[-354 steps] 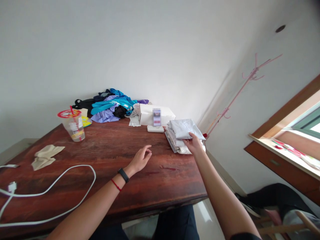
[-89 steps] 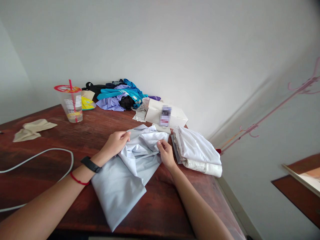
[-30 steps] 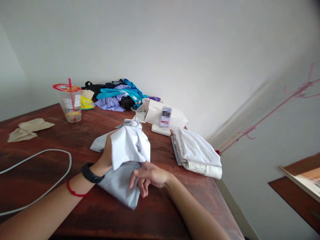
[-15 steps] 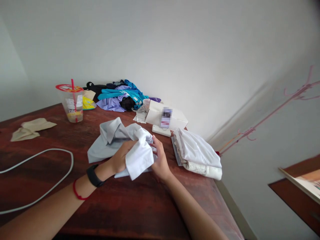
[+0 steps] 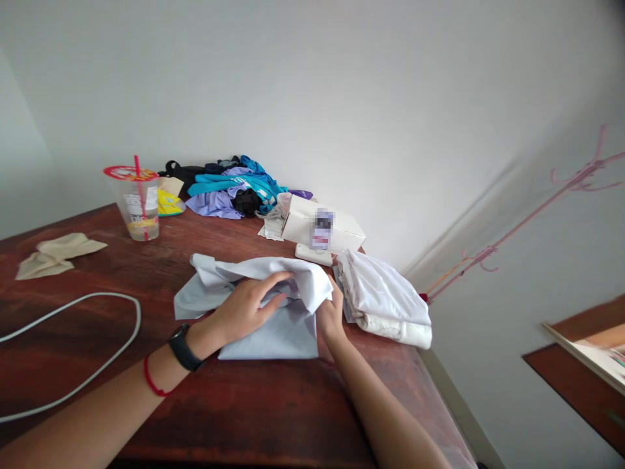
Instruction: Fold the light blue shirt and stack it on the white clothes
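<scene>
A pale grey-white garment [image 5: 280, 335] lies bunched on the dark wooden table, its near part flat and its upper part lifted into folds. My left hand [image 5: 247, 306] rests over its left-middle part, thumb and index finger apart and the other fingers partly hidden in the folds. At the garment's right side, my right hand [image 5: 332, 316] is closed round a raised fold, its fingertips behind the cloth. Just beyond that hand lies a stack of folded white clothes [image 5: 383, 296].
Behind stand a white box [image 5: 342, 225] and a pale phone-like object [image 5: 313, 254]. A heap of clothes [image 5: 229, 185] lies against the wall. To the left are a plastic cup with a red straw [image 5: 139, 208], a beige cloth [image 5: 63, 251] and a white cable [image 5: 139, 312]. A pink rack [image 5: 527, 218] leans at right.
My right hand has moved right, drawing the fold of the garment with it. My left hand has let go of the bunched cloth and its fingers have spread. The garment's near part now shows flat.
</scene>
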Tool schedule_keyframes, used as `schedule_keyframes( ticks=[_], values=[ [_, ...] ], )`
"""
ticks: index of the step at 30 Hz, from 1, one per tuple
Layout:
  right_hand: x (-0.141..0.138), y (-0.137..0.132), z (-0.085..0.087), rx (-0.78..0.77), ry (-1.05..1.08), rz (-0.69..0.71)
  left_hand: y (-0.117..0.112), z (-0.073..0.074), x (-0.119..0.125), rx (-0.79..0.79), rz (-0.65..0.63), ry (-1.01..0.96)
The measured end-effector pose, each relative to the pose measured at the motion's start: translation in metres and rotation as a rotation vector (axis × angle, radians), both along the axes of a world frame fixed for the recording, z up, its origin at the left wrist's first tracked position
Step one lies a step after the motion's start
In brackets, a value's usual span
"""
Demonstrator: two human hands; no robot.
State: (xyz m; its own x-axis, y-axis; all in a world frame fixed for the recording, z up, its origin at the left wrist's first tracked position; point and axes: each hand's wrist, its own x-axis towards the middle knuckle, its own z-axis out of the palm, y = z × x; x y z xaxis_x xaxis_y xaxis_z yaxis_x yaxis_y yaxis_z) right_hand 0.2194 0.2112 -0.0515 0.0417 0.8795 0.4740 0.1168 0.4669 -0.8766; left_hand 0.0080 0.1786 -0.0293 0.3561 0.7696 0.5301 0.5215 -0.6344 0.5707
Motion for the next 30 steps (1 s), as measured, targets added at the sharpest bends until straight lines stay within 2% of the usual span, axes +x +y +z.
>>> schedule_keyframes(
  ticks=[4, 6, 8, 11, 15, 17, 19, 22, 25, 28, 30],
  values=[
    [0.003, 0.01, 0.0, -0.2, 0.325, -0.15, 0.015, -0.009, -0.008, 0.18, 0.326, 0.079],
    [0.005, 0.014, 0.001, -0.307, 0.467, -0.145, 0.021, -0.015, -0.014, 0.124, 0.501, 0.194],
    [0.008, 0.016, 0.003, -0.398, 0.553, -0.086, 0.026, -0.019, -0.02, -0.032, 0.617, 0.316],
    [0.012, 0.02, 0.004, -0.507, 0.59, 0.025, 0.028, -0.022, -0.027, -0.24, 0.599, 0.415],
    [0.015, 0.024, 0.006, -0.576, 0.601, 0.095, 0.028, -0.018, -0.029, -0.292, 0.468, 0.472],
    [0.016, 0.025, 0.008, -0.559, 0.582, 0.091, 0.027, -0.012, -0.029, -0.248, 0.45, 0.416],
    [0.016, 0.026, 0.01, -0.538, 0.569, 0.073, 0.027, -0.006, -0.029, -0.152, 0.473, 0.268],
    [0.015, 0.025, 0.011, -0.548, 0.61, 0.048, 0.028, 0.0, -0.033, 0.05, 0.552, -0.014],
    [0.014, 0.025, 0.01, -0.55, 0.663, 0.039, 0.03, 0.004, -0.036, 0.192, 0.643, -0.186],
    [0.012, 0.025, 0.01, -0.551, 0.702, -0.015, 0.034, 0.004, -0.038, 0.251, 0.666, -0.277],
    [0.012, 0.026, 0.009, -0.55, 0.719, -0.04, 0.037, 0.003, -0.04, 0.222, 0.637, -0.313]
  ],
)
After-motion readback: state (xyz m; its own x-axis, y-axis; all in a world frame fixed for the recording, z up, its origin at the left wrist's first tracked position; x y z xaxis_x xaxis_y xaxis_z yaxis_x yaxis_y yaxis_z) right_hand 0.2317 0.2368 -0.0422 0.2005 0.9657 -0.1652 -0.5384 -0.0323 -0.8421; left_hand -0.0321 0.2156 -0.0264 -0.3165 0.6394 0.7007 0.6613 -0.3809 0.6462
